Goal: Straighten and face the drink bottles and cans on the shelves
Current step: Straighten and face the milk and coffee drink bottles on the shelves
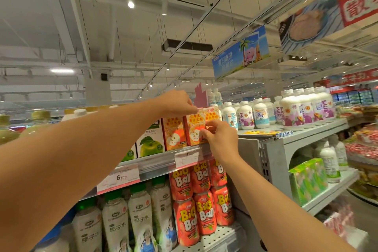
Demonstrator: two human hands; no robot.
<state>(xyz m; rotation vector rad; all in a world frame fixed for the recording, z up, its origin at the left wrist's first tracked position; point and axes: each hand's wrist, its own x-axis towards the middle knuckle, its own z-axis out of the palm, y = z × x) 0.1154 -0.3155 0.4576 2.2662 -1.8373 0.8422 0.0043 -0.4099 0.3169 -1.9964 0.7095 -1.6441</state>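
Orange apple-juice cartons stand in a row on the top shelf, beside green apple cartons. My left hand reaches over the top of the orange cartons and pinches the upper edge of one. My right hand grips the front of the rightmost orange carton at the shelf's right end. Below, red Big Ball bottles and white coconut-water bottles fill the lower shelf.
White milk-drink bottles stand on the neighbouring grey shelf unit to the right, with green multipacks under them. Price tags hang along the shelf edge. Banners hang from the ceiling.
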